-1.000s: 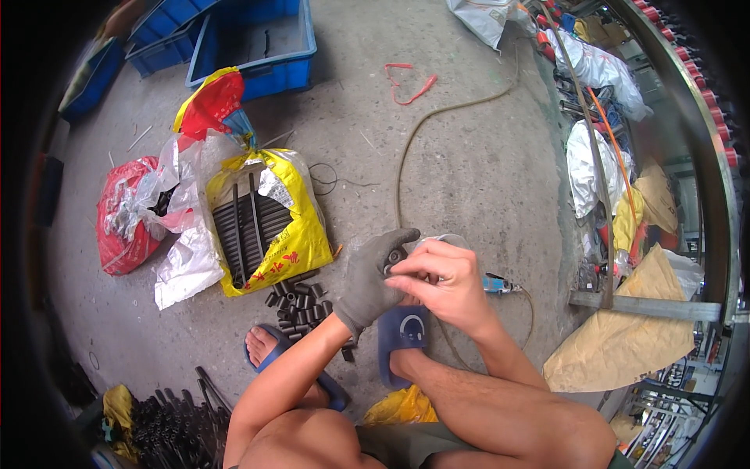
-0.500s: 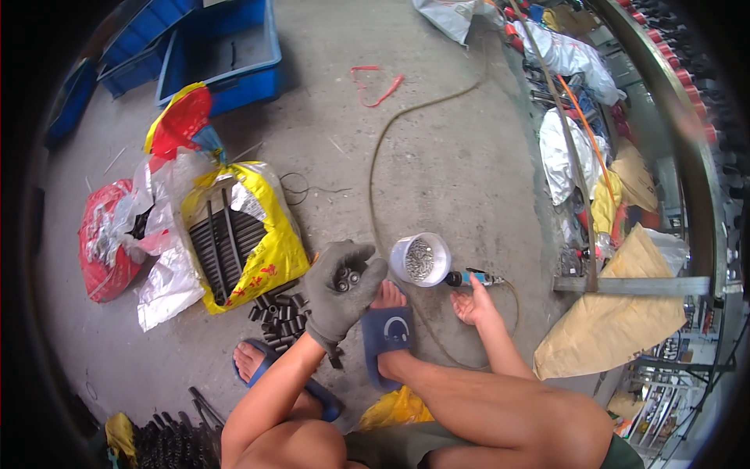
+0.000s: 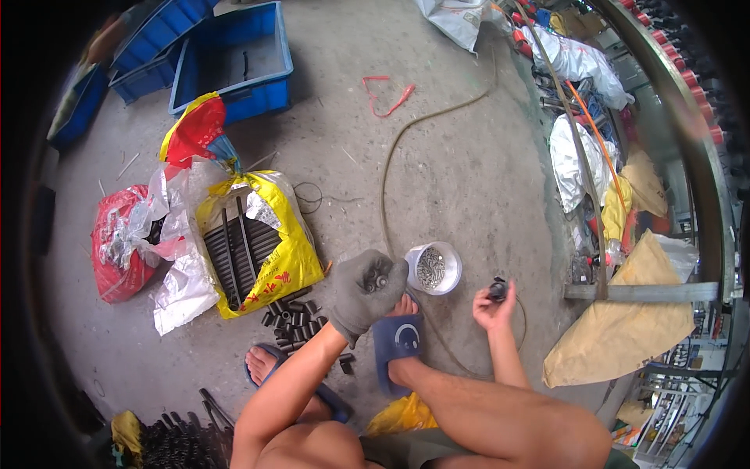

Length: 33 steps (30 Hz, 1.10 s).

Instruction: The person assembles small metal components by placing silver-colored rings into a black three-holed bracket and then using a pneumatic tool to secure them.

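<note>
My left hand [image 3: 364, 291] wears a grey glove and is closed around a small dark metal part, held just left of a white cup [image 3: 434, 268] full of small shiny metal pieces. My right hand [image 3: 494, 303] is bare and grips a small black part to the right of the cup, above the concrete floor. A loose pile of short black metal sleeves [image 3: 293, 319] lies on the floor below my left hand. My feet in blue slippers [image 3: 395, 344] rest beside the cup.
An open yellow bag [image 3: 258, 250] holds long black ribbed parts. A red bag [image 3: 121, 250] and clear plastic lie left of it. Blue crates [image 3: 234, 59] stand at the back. A hose [image 3: 406, 148] curves over the floor. Tan sacks [image 3: 617, 336] and a metal frame are right.
My right hand moved away from my left hand, past the cup to its right, and now grips a black part. My gloved left hand stayed near the cup.
</note>
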Tool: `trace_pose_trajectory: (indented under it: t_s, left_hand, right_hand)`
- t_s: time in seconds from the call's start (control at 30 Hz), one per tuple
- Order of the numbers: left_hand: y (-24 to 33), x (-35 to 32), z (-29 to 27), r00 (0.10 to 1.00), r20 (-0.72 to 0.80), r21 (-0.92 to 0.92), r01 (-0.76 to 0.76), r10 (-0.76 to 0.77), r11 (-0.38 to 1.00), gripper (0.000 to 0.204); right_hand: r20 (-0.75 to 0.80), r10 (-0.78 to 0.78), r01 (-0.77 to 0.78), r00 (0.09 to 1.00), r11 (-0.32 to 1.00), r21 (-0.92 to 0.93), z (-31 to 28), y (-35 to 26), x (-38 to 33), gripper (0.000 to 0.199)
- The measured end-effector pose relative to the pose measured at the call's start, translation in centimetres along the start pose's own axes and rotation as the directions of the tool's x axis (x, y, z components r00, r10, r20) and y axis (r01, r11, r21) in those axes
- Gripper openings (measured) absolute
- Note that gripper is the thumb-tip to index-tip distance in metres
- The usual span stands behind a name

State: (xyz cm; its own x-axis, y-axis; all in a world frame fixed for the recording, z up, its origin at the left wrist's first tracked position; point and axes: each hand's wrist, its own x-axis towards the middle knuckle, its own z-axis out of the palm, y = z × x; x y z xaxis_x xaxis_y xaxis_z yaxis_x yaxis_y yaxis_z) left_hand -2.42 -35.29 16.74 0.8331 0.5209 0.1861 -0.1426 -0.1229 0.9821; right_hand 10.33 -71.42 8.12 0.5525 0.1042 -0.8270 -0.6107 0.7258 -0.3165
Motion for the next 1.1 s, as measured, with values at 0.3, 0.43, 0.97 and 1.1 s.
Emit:
trace_pose_trajectory:
  t_s: [0.3, 0.43, 0.97, 1.1]
  left_hand:
    - [-0.6, 0.6, 1.1, 0.996, 0.074, -0.019, -0.047, 0.048, 0.999, 0.012]
    - [-1.2, 1.2, 0.9, 0.979, 0.084, -0.005, -0.185, 0.185, 0.983, 0.014]
    - [-1.3, 0.8, 2.2, 0.975, 0.207, -0.049, -0.071, 0.08, 0.996, 0.025]
    - [-1.2, 1.4, 2.1, 0.89, 0.431, -0.049, 0.187, -0.148, 0.981, 0.028]
  right_hand:
    - [0.406, -0.275, 0.32, 0.871, 0.946, -0.045, 15.8, 3.3, -10.2, 0.043]
    - [0.53, -0.388, 0.488, 0.754, 0.871, -0.056, 22.8, 9.2, -14.7, 0.049]
    - [0.943, -0.256, 0.89, 0.213, 0.448, -0.08, 22.3, 15.9, -14.8, 0.03]
    - [0.894, -0.304, 0.901, 0.33, 0.385, -0.201, 23.3, 16.6, -15.5, 0.027]
